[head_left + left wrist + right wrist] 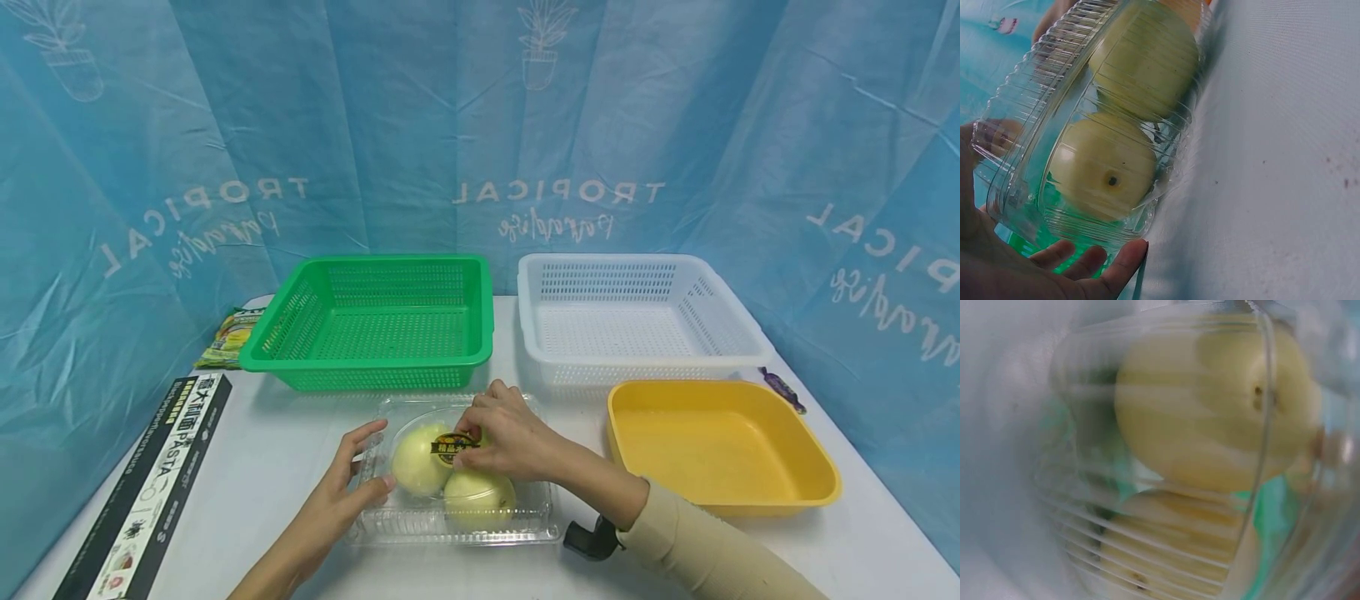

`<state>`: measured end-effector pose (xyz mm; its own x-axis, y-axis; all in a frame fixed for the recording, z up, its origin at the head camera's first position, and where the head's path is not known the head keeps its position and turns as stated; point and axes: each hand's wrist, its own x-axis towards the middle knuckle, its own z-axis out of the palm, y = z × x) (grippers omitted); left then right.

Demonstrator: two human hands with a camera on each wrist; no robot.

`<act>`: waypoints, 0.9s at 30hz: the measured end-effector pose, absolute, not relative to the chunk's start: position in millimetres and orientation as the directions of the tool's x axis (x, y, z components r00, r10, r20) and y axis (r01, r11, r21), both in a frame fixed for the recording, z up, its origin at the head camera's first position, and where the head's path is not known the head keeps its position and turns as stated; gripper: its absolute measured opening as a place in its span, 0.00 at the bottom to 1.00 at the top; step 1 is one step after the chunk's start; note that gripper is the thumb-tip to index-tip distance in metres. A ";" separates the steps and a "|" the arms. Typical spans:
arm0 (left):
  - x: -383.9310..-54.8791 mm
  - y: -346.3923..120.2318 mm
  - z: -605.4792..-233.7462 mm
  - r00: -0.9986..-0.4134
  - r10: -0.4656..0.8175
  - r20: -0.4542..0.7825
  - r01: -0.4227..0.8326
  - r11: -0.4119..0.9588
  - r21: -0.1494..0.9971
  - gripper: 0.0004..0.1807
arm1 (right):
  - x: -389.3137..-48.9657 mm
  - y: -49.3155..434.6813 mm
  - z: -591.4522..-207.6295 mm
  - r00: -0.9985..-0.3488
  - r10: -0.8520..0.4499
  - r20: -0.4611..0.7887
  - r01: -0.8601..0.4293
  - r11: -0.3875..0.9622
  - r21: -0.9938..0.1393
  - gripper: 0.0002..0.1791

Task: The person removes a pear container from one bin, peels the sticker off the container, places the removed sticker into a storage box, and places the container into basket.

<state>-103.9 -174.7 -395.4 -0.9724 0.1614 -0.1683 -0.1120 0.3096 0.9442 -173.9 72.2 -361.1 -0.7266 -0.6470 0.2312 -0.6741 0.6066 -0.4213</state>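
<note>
A beige sleeve [712, 542] lies nearest the camera. On the white worktop [277, 450], before the green basket [367, 377], sits a clear plastic box [405, 527]. The left hand [337, 492] spreads loosely at its side, gripping nothing; the right hand [510, 437] curls over its top. The box looks thin, slick and flexible; its pale fruits [418, 462] probably bruise, so cup it low from both sides. Whether the right hand pinches the dark label [446, 447], I cannot tell.
</note>
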 end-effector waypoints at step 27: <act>-104.3 -174.5 -395.3 -0.972 0.158 -0.174 -0.116 0.319 0.941 0.36 | -173.1 72.4 -362.9 -0.706 -0.658 0.263 -0.701 0.597 -0.390 0.12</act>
<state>-104.3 -174.5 -395.3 -0.9721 0.1576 -0.1736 -0.1162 0.3189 0.9406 -173.1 72.4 -362.9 -0.7058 -0.6579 0.2628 -0.7014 0.5968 -0.3898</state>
